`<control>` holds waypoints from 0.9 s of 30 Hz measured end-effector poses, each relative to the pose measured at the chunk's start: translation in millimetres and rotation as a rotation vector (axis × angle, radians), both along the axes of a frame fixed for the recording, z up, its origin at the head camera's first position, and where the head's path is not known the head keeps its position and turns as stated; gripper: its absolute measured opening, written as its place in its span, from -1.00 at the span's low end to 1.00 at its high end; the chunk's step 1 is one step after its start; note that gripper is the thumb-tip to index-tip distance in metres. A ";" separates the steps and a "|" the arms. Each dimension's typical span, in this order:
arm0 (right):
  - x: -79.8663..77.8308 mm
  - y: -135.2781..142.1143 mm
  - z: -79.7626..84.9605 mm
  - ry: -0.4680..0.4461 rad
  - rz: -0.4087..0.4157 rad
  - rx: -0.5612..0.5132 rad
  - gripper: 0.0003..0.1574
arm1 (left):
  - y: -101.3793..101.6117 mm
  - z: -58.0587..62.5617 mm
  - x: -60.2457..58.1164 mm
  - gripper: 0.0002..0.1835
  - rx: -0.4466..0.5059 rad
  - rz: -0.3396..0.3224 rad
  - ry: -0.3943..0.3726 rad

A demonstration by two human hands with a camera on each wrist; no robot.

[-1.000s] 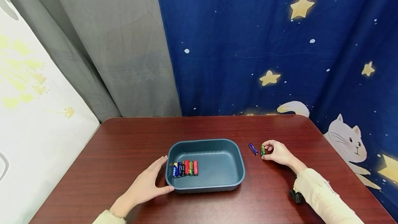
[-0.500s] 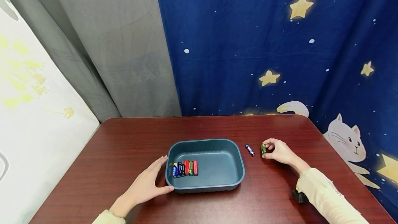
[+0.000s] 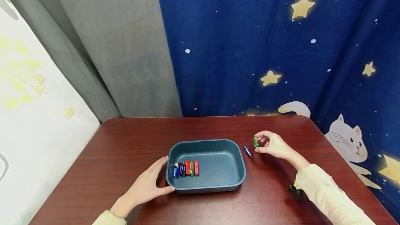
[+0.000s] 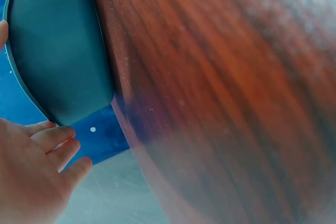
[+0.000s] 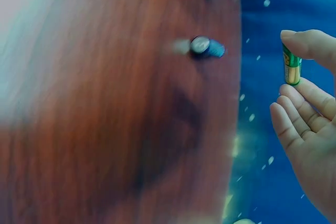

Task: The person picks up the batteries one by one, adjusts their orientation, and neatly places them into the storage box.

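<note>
My right hand (image 3: 275,146) pinches a green battery (image 3: 256,142) between thumb and fingertips, raised above the table to the right of the basin. In the right wrist view the green and gold battery (image 5: 292,66) is held by its two ends. Just left of that hand, a dark blue battery (image 3: 247,152) lies on the table close to the basin's right side. My left hand (image 3: 146,185), fingers spread and fairly straight, touches the left end of the dark teal plastic basin (image 3: 215,187). Inside, at its left, several batteries (image 3: 188,168) lie side by side in a row.
The brown wooden table (image 3: 137,134) carries everything. Behind it hang a grey curtain (image 3: 143,61) and a blue star-patterned curtain (image 3: 225,61). A white patterned panel (image 3: 37,121) stands at the left.
My right hand has lifted the green battery and moved it left. The loose blue battery has rolled left toward the basin. My left hand and the basin have stayed put.
</note>
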State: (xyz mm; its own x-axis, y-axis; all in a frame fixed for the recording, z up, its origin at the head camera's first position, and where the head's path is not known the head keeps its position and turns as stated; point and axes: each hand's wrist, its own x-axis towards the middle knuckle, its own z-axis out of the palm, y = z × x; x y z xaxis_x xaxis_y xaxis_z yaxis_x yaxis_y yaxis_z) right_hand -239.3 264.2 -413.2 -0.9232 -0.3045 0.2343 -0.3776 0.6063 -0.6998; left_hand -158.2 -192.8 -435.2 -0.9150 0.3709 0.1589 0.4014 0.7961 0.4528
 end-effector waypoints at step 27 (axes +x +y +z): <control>6.8 -116.3 14.5 0.034 0.317 -0.050 -0.42 | 0.7 0.7 0.8 0.02 0.003 -0.002 0.012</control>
State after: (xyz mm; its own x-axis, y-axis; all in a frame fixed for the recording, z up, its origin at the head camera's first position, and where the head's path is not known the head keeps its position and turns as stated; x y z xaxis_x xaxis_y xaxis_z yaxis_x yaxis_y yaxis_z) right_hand -232.4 147.9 -398.7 -0.7757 -0.5628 0.2856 -0.5660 0.4201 -0.7093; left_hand -157.4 -192.2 -434.5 -0.9122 0.3725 0.1709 0.4086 0.7938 0.4506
